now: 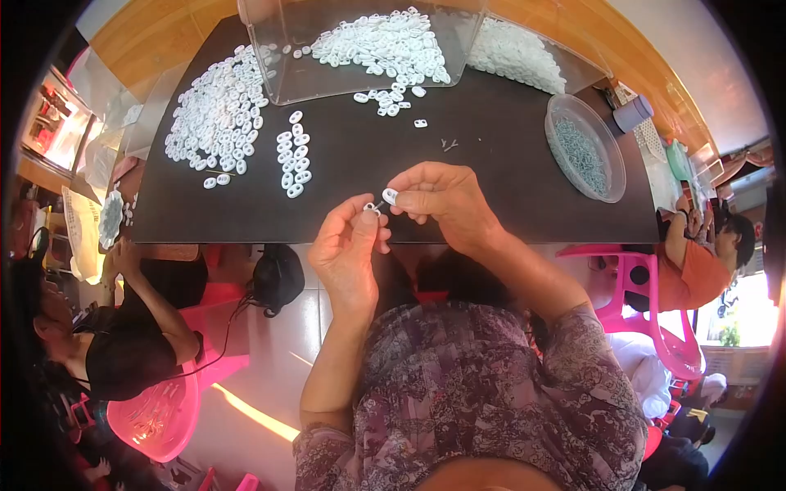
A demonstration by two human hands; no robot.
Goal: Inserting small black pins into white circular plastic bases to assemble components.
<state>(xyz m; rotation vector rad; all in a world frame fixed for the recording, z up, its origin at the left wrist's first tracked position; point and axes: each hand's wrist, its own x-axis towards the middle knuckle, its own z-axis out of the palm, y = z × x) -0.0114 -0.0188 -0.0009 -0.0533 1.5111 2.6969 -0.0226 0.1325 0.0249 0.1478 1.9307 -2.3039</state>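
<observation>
Just above the table's near edge my two hands meet. My left hand (348,245) pinches a small white plastic piece (372,208) between thumb and fingers. In my right hand (442,200), thumb and forefinger grip a white oval piece with holes (390,196). A thin dark pin-like part (379,204) shows between the two pieces; whether it joins them I cannot tell. To the left of my hands lies a double column of white oval two-hole pieces (294,155).
A large heap of white ovals (217,114) covers the table's left. A clear bin (286,86) spills similar pieces at the back. On the right stands a round tub (618,184) of small metal parts. Pink chairs (655,319) and people flank the dark table (491,164).
</observation>
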